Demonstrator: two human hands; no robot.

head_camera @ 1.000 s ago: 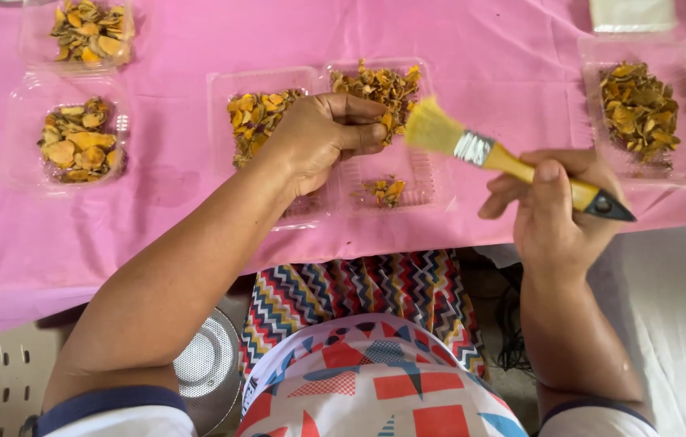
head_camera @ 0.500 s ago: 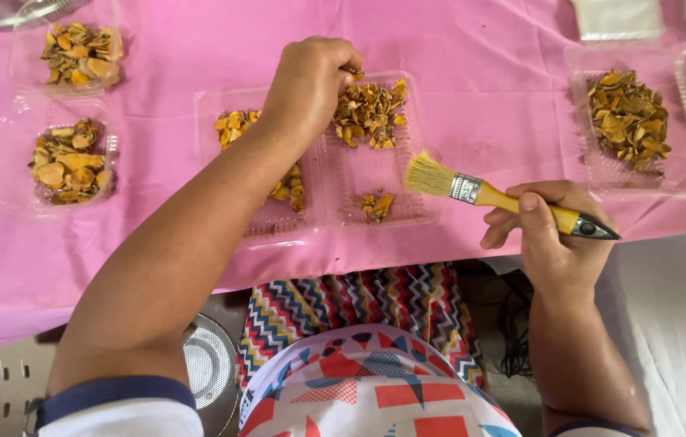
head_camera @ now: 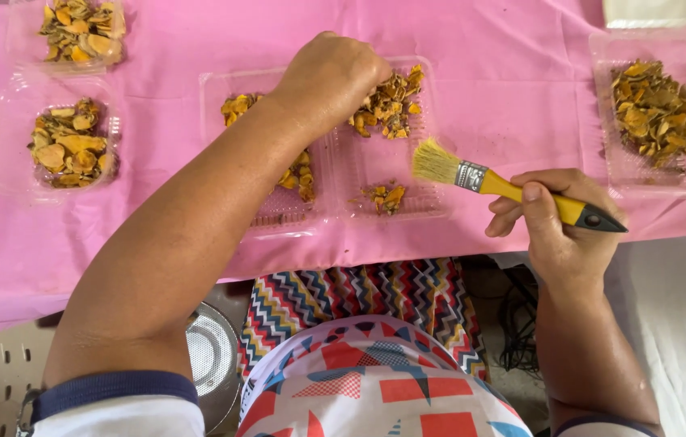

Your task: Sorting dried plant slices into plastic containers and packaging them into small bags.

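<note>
My left hand [head_camera: 328, 74] reaches into an open clear plastic clamshell container [head_camera: 432, 210] on the pink tablecloth, fingers bunched over a heap of dried yellow-orange slices [head_camera: 391, 103] in its right half; whether it grips any is hidden. More slices [head_camera: 298, 174] lie in the left half, partly under my forearm. A small pile of slices [head_camera: 385, 197] sits near the container's front. My right hand [head_camera: 557, 222] grips a yellow-handled paintbrush [head_camera: 513, 188], bristles pointing left just above the container's right edge.
Two clear tubs of slices [head_camera: 67, 150] [head_camera: 82, 31] stand at the far left, another filled tray [head_camera: 652, 109] at the right, a white object [head_camera: 646, 11] at the top right. The pink table edge [head_camera: 157, 283] runs across; a round metal object [head_camera: 213, 352] lies below it.
My left hand moved from the container's middle up to the heap at the back right. My right hand lowered the brush, and the bristles now sit beside the container's right edge.
</note>
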